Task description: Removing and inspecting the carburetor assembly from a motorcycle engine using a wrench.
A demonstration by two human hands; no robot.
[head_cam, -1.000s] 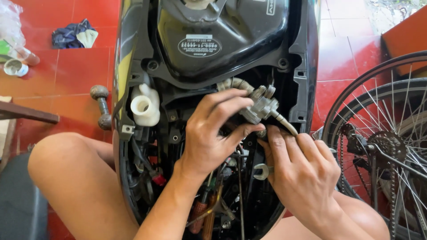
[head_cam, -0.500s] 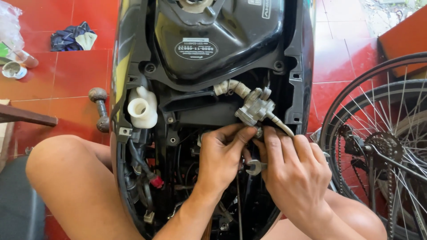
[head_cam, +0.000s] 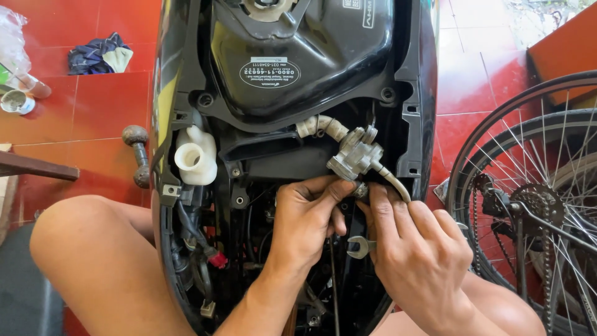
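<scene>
Head camera showed us both hands working at the centre of the frame, inside the opened body of a motorbike (head_cam: 186, 124). Our left hand (head_cam: 305, 221) had its fingertips pinched together just under a small grey metal valve (head_cam: 356, 155), touching its lower end; what exactly sat between the fingertips we could not tell. Our right hand (head_cam: 420, 249) lay just beside it to the right, fingers curled and closed, the index finger reaching up to the same spot below the valve and lying along a pale hose (head_cam: 393, 180) that ran down from it. A second, ribbed hose (head_cam: 320, 126) left the valve toward the upper left. An open-ended spanner (head_cam: 359, 247) showed between the two hands, its jaw end visible; whether the right hand held it we could not tell. Above sat the black fuel tank (head_cam: 298, 56). At left of centre stood a white plastic reservoir (head_cam: 196, 155). A spoked bicycle wheel (head_cam: 535, 205) filled the right edge, and a dark rag (head_cam: 99, 53) lay on the red tiled floor (head_cam: 93, 112) at upper left.
</scene>
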